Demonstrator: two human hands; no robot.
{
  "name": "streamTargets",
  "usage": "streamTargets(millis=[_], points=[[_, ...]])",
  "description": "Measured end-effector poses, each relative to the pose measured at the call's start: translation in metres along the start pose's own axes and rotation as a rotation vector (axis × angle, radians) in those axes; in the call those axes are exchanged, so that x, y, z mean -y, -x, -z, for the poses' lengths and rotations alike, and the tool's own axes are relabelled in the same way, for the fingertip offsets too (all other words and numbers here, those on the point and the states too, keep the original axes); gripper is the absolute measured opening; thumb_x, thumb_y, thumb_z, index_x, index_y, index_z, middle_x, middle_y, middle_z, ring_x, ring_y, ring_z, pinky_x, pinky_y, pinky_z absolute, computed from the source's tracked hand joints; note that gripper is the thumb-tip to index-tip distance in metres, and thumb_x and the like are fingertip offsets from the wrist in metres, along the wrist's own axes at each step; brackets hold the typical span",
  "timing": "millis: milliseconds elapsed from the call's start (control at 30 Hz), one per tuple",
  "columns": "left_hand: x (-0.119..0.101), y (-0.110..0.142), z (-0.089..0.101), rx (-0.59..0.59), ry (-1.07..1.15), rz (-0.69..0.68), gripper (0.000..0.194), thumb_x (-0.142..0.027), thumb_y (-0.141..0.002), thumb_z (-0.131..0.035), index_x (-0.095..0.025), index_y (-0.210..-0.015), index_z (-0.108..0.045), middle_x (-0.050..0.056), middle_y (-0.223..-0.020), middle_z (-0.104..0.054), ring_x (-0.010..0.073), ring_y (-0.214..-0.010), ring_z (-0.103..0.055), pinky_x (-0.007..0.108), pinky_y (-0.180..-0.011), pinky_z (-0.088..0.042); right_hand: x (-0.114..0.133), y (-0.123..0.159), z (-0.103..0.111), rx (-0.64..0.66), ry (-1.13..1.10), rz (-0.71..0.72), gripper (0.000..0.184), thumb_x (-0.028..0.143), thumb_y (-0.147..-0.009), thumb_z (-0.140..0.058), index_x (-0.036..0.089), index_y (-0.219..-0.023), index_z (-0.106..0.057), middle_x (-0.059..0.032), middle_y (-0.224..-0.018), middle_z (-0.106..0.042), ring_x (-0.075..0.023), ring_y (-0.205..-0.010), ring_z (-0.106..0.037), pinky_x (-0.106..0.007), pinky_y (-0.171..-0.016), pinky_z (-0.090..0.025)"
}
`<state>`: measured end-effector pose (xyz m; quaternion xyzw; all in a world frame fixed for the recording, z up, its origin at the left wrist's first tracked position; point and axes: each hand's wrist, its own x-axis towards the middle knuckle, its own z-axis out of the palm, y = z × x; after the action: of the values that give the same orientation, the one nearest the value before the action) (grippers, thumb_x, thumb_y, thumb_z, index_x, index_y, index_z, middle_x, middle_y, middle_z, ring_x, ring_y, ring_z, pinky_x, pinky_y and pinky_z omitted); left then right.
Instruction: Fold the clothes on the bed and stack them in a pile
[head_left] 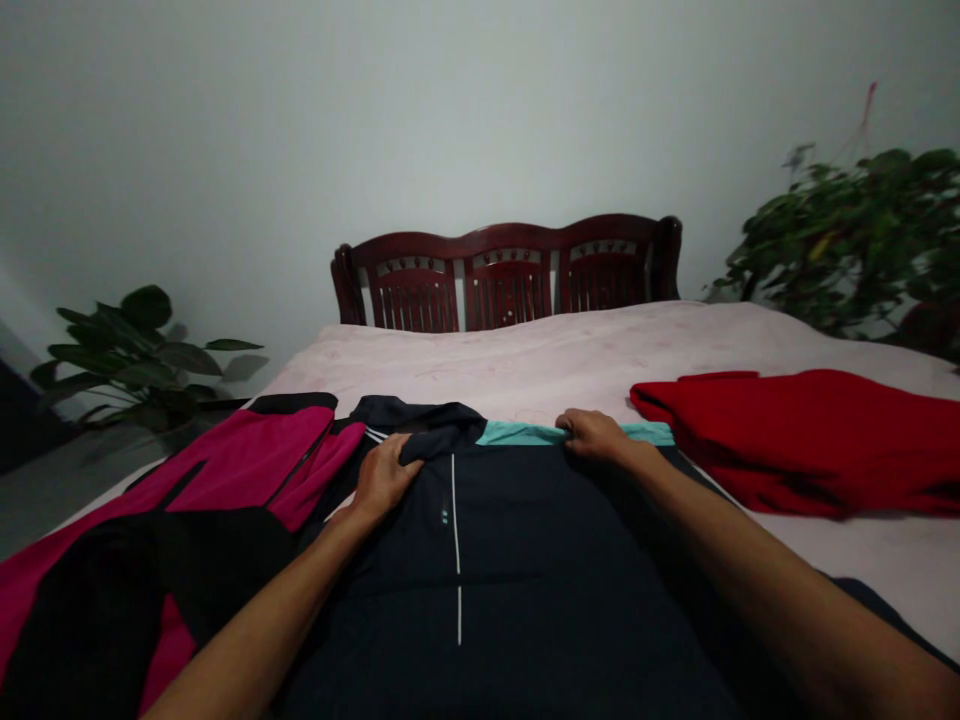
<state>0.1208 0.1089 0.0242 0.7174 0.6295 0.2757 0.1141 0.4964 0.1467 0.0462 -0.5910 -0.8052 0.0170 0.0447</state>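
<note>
A navy zip jacket (480, 570) lies spread on the bed, with a thin white stripe down its front and a teal band (517, 433) along its far edge. My left hand (382, 480) grips the dark collar (427, 425), its fingers tucked under a folded flap. At the far edge, my right hand (592, 435) pinches the teal band between its fingers. Both forearms stretch across the jacket.
A magenta and black jacket (240, 475) lies to the left, and a folded red garment (810, 440) to the right. The bed has a pale pink cover (525, 360) and a dark red wooden headboard (506, 275). Leafy green plants (847, 240) stand at both sides.
</note>
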Motion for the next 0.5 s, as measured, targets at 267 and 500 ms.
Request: streamTargets(millis=[267, 500], points=[[0.021, 0.070, 0.004, 0.049, -0.392, -0.402, 0.031, -0.005, -0.081, -0.043, -0.023, -0.094, -0.065, 0.008, -0.097, -0.065, 0.0259, -0.098, -0.054, 0.039, -0.087, -0.040, -0.015, 0.096, -0.023, -0.150, 0.041, 0.290, 0.022, 0.009, -0.081, -0.042, 0.019, -0.089, -0.061, -0.0077, -0.092, -0.060, -0.0186, -0.083, -0.053, -0.028, -0.074, -0.037], [0.014, 0.088, 0.019, 0.237, -0.414, -0.286, 0.019, -0.014, -0.077, -0.054, -0.022, -0.092, -0.062, 0.006, -0.097, -0.065, 0.0241, -0.097, -0.055, 0.034, -0.085, -0.041, -0.038, 0.124, -0.036, -0.216, 0.065, 0.078, 0.024, 0.010, -0.079, -0.045, 0.019, -0.091, -0.064, -0.0080, -0.092, -0.063, -0.0215, -0.089, -0.055, -0.032, -0.079, -0.036]])
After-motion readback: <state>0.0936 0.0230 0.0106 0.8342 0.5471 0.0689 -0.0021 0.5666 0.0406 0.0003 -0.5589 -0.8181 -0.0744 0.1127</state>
